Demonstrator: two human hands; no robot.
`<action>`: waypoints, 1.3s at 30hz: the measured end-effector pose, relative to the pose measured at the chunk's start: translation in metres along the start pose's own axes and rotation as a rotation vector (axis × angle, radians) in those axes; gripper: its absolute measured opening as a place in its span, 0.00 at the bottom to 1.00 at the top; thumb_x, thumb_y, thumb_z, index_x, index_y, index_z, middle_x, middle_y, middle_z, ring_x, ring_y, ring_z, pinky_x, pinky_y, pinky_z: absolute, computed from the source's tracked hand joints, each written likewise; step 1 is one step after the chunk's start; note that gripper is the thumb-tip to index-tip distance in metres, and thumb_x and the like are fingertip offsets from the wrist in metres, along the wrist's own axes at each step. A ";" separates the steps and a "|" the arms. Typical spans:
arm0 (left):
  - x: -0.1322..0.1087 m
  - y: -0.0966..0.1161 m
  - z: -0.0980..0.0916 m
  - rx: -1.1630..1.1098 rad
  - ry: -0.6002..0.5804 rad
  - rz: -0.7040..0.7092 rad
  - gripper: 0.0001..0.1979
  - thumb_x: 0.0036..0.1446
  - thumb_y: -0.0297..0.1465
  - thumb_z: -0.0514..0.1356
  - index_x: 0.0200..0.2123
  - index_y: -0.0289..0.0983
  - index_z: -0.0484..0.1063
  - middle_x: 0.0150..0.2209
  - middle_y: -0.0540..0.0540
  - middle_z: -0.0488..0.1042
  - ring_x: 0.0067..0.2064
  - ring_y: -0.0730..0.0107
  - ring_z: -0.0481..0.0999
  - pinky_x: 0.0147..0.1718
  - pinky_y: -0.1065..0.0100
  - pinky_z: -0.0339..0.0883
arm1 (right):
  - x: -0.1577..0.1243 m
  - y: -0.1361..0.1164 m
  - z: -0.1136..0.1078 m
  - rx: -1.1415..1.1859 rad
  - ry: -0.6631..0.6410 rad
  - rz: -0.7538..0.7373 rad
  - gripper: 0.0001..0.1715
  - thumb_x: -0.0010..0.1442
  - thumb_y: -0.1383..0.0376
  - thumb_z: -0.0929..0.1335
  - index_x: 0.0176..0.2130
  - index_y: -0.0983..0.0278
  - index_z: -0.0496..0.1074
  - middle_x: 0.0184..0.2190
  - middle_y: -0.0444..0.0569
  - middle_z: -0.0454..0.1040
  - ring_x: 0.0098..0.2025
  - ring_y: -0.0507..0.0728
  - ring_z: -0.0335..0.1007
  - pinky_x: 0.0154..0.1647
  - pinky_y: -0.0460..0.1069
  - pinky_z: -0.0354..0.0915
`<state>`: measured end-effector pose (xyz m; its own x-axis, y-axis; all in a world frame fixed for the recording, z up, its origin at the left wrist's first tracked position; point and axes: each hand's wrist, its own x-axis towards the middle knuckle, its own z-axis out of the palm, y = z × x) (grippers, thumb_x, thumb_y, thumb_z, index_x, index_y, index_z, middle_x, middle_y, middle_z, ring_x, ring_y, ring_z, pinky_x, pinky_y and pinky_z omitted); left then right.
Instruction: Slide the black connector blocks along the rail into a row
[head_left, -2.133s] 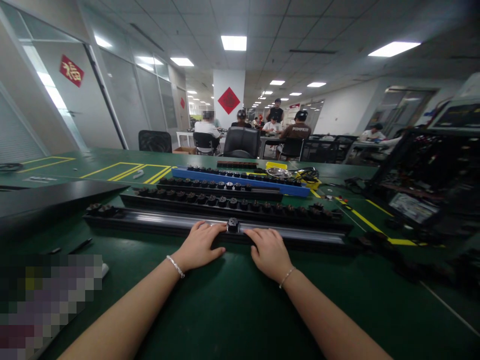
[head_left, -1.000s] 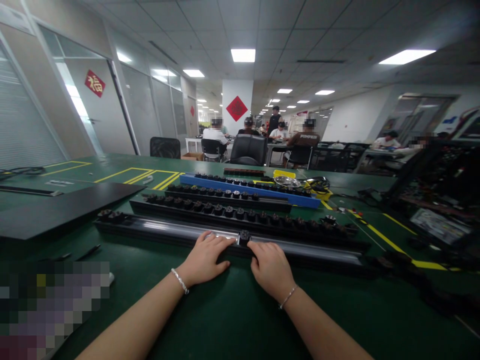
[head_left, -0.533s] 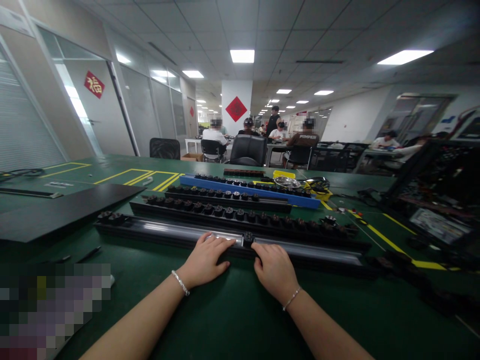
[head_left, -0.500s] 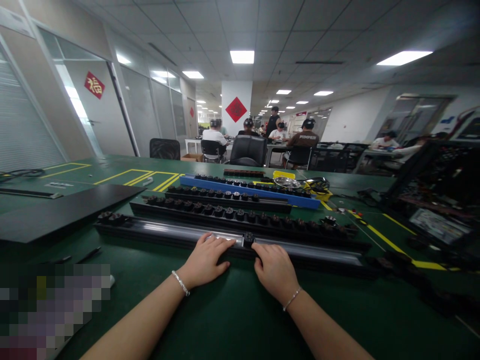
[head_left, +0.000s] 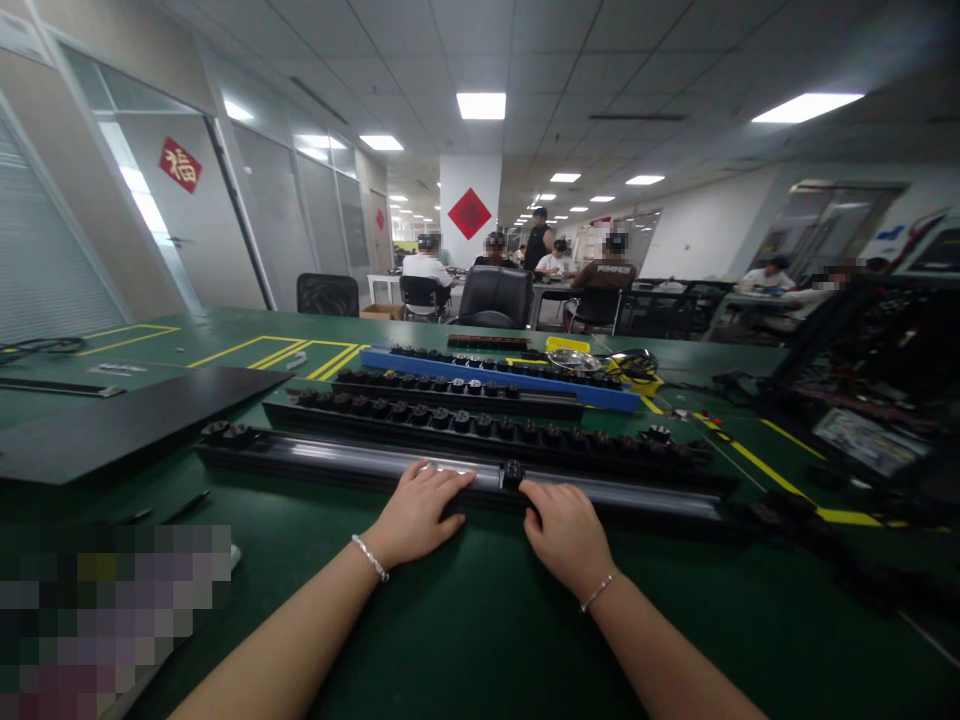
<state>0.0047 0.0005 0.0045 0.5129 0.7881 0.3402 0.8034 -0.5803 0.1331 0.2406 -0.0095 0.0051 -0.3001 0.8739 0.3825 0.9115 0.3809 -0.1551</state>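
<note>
Green tabletop (head_left: 480, 645); black socket (head_left: 512, 473) just beside right hand (head_left: 568, 530), left hand (head_left: 420, 515) farther; both unclenched.

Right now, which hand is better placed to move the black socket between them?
Probably the right hand: it seems to touch the black socket, while the left hand, on the front rail, leaves a visible gap to it.
</note>
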 end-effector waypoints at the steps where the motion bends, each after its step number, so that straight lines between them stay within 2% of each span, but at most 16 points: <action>1: 0.000 0.000 0.000 -0.002 0.000 0.003 0.27 0.54 0.35 0.58 0.57 0.47 0.57 0.53 0.50 0.69 0.53 0.62 0.65 0.58 0.54 0.45 | -0.001 0.001 -0.001 -0.004 0.000 0.006 0.19 0.56 0.67 0.60 0.47 0.59 0.70 0.41 0.48 0.74 0.43 0.55 0.65 0.50 0.51 0.53; 11: 0.000 -0.003 0.002 0.005 -0.002 0.001 0.27 0.55 0.36 0.57 0.58 0.47 0.56 0.53 0.49 0.69 0.54 0.62 0.65 0.58 0.52 0.44 | -0.013 0.007 0.000 -0.050 0.033 0.043 0.22 0.55 0.68 0.61 0.49 0.55 0.67 0.45 0.46 0.72 0.47 0.55 0.64 0.59 0.58 0.44; 21: 0.000 -0.005 0.003 -0.007 -0.009 0.004 0.26 0.55 0.36 0.56 0.57 0.46 0.57 0.53 0.49 0.69 0.53 0.63 0.66 0.58 0.52 0.43 | -0.024 0.021 -0.001 -0.102 0.081 0.083 0.23 0.54 0.68 0.61 0.49 0.56 0.67 0.47 0.48 0.70 0.51 0.57 0.61 0.59 0.58 0.46; 39: -0.001 -0.006 0.002 0.007 -0.028 0.017 0.28 0.56 0.35 0.55 0.60 0.46 0.53 0.54 0.48 0.68 0.54 0.64 0.65 0.59 0.53 0.44 | -0.021 0.024 -0.012 -0.097 0.003 0.080 0.22 0.55 0.68 0.61 0.49 0.57 0.67 0.46 0.48 0.71 0.50 0.56 0.62 0.58 0.57 0.47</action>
<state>0.0003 0.0037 0.0015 0.5349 0.7835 0.3162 0.7966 -0.5925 0.1204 0.2723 -0.0228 0.0045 -0.2243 0.8995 0.3750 0.9555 0.2786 -0.0968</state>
